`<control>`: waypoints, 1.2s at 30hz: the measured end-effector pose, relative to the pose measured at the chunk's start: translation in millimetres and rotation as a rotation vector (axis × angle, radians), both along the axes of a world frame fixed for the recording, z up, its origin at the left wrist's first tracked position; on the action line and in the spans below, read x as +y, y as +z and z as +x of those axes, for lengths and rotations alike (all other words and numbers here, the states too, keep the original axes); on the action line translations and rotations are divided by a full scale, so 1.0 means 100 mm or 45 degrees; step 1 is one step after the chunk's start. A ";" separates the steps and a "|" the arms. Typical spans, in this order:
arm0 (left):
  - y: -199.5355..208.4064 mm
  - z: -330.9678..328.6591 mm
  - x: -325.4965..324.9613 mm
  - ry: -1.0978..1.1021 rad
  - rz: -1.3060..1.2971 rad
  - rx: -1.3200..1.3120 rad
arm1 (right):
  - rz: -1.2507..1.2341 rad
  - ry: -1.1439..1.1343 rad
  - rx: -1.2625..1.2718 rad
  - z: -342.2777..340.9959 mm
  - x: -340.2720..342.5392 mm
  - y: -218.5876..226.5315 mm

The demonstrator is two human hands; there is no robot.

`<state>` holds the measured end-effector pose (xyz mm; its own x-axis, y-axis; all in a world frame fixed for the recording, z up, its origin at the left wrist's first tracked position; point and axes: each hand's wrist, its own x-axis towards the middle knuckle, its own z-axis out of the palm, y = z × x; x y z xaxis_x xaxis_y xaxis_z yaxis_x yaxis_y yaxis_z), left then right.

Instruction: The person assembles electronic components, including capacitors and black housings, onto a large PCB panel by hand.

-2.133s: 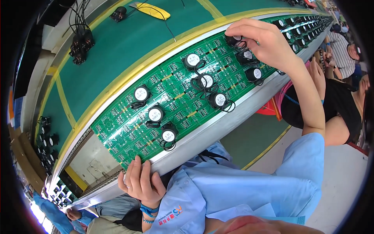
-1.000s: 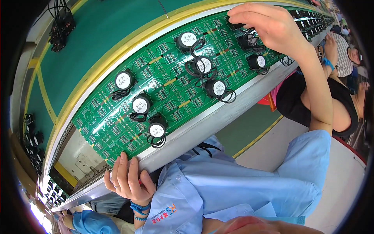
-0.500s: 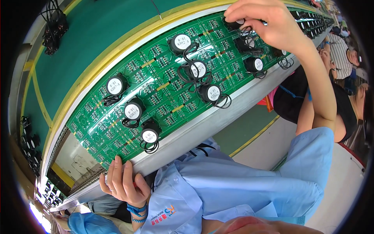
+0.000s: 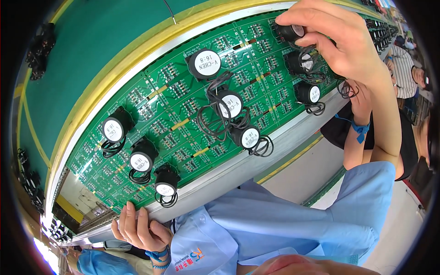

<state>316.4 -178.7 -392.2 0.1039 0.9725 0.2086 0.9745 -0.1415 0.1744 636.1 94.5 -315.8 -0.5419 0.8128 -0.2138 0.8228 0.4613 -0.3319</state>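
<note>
A long green circuit board panel lies along a metal rail and carries several black cylindrical parts with round white labels and coiled black leads. At the far right of the panel, my right hand closes thumb and fingers round one such black cylinder, which sits on the board. Two more labelled cylinders are just nearer me, below that hand. My left hand rests at the panel's near left corner, fingers extended over its edge and holding nothing. Close to it stands another black cylinder.
The metal rail runs along the panel's near side. Beyond the yellow edging is a green surface with dark bundles of parts at the left. Another person's hand, with a blue wrist strap, is by the rail at right. More people sit farther off.
The view has shifted, and the panel appears lower and larger at its left. My right hand stays on the same cylinder. The other person's hand now shows beside my right forearm.
</note>
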 end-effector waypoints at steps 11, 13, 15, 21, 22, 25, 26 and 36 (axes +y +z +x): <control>-0.01 0.03 0.02 0.013 0.033 -0.001 | 0.384 0.739 0.000 0.30 0.19 -0.07; -0.02 0.02 0.01 0.009 0.037 -0.004 | 0.370 0.734 0.013 0.33 0.22 -0.11; -0.04 0.02 0.00 0.013 0.060 -0.028 | 0.339 0.731 0.036 0.35 0.24 -0.15; 0.01 -0.02 -0.04 -0.011 -0.051 0.028 | 0.242 0.726 0.105 0.39 0.30 -0.18; 0.01 -0.02 -0.04 -0.012 -0.054 0.036 | 0.227 0.728 0.118 0.39 0.31 -0.18; 0.01 -0.03 -0.04 -0.017 -0.034 0.013 | 0.184 0.728 0.131 0.38 0.32 -0.10; -0.02 -0.03 -0.03 -0.027 -0.028 -0.009 | 0.171 0.721 0.116 0.38 0.30 -0.03; 0.07 0.02 0.04 0.015 -0.023 -0.086 | 1.033 1.176 0.840 0.45 0.52 -0.63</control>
<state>318.9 -174.9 -384.7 0.0790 0.9771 0.1974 0.9620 -0.1267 0.2419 681.0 146.5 -378.4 -0.7590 -0.1167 0.6406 -0.0823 0.9931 0.0834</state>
